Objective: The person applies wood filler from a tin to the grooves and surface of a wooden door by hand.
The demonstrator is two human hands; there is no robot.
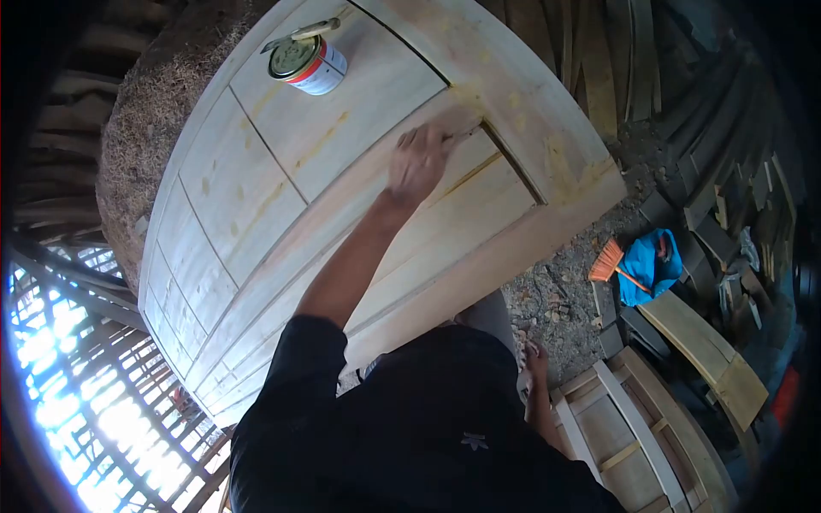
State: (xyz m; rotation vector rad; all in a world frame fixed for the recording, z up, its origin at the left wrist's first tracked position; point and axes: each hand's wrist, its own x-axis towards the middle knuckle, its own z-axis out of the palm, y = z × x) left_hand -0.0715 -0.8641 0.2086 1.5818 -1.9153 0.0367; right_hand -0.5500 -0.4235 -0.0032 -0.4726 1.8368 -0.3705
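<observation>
My left hand [419, 159] is closed and slightly blurred over a large pale wooden door panel [368, 265]. A thin, flat tool [463, 136] pokes out from its fingers toward the corner of a recessed groove; its exact kind is blurred. Yellowish filler smears mark the wood around there. On the panel's far part stands an opened can [318, 72] with a red and white label, greenish paste at its top. Across the can's rim lies a putty knife [315, 31] with a light handle. My right hand [535, 359] hangs low beside my leg, its fingers partly hidden.
An orange brush [607, 260] rests against a blue bag [652, 267] on the debris-strewn ground at right. Wooden frames [629, 419] lie at lower right, near a curved board [714, 359]. Planks lean at upper right. A sawdust heap [150, 145] and a slatted wall [120, 402] are at left.
</observation>
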